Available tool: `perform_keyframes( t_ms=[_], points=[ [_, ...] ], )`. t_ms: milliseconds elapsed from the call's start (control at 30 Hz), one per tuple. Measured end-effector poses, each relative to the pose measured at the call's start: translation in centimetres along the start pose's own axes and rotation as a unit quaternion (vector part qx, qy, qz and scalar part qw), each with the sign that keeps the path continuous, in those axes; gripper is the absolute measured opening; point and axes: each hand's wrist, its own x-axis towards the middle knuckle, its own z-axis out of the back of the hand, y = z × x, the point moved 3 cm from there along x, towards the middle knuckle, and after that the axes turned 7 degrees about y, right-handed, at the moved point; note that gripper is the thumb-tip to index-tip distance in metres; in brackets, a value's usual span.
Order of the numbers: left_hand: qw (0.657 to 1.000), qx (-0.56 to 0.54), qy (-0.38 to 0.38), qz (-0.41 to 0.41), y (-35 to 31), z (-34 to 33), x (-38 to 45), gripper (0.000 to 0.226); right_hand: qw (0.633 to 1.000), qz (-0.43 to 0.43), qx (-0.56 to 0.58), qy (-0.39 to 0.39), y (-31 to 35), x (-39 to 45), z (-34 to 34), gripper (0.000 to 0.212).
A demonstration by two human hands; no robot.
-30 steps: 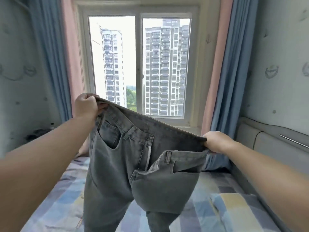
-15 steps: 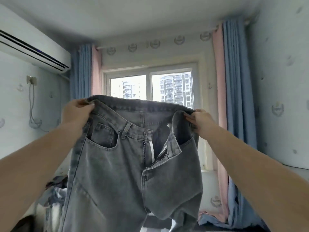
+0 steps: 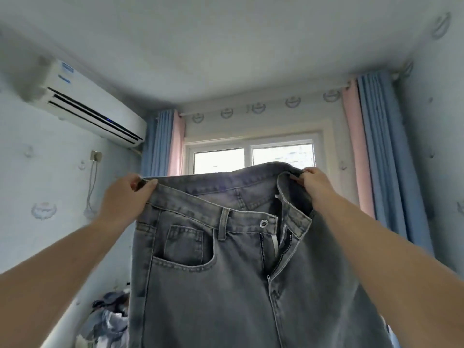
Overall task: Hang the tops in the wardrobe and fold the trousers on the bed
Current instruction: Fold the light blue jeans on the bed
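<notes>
The grey denim trousers (image 3: 226,272) hang in the air in front of the window (image 3: 253,156), held up by the waistband, with the fly unzipped and the button undone. The left hand (image 3: 125,194) grips the waistband at its left end, fingers (image 3: 148,184) clamped over the hem. The right hand (image 3: 316,182) pinches the right end, which is folded over. Low on the left lies a pile of bluish clothes (image 3: 108,320), perhaps on the bed; the view there is blurred. A white air conditioner (image 3: 85,106) sits high on the left wall, and blue and pink curtains (image 3: 371,151) frame the window.
</notes>
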Motion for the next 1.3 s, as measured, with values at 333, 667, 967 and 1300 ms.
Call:
perform_keyframes(
  t_ms=[333, 667, 967, 1300],
  points=[
    [0.957, -0.038, 0.055, 0.283, 20.3, -2.5, -18.9, 0.028, 0.968, -0.207, -0.069, 0.128, -24.1, -11.4, -12.7, 0.027],
    [0.903, 0.035, 0.072, 0.423, 41.6, -0.4, -29.4, 0.026, 0.895, -0.247, -0.272, 0.252, -38.5, -23.5, -28.8, 0.037],
    [0.811, 0.059, 0.099, 0.574, 71.1, 4.5, -32.6, 0.03, 0.818, -0.258, -0.391, 0.333, -51.9, -28.8, -55.3, 0.035],
    [0.666, 0.102, 0.091, 0.733, 98.3, 13.7, -39.3, 0.041, 0.753, -0.3, -0.39, 0.436, -64.9, -37.5, -83.6, 0.044]
  ],
)
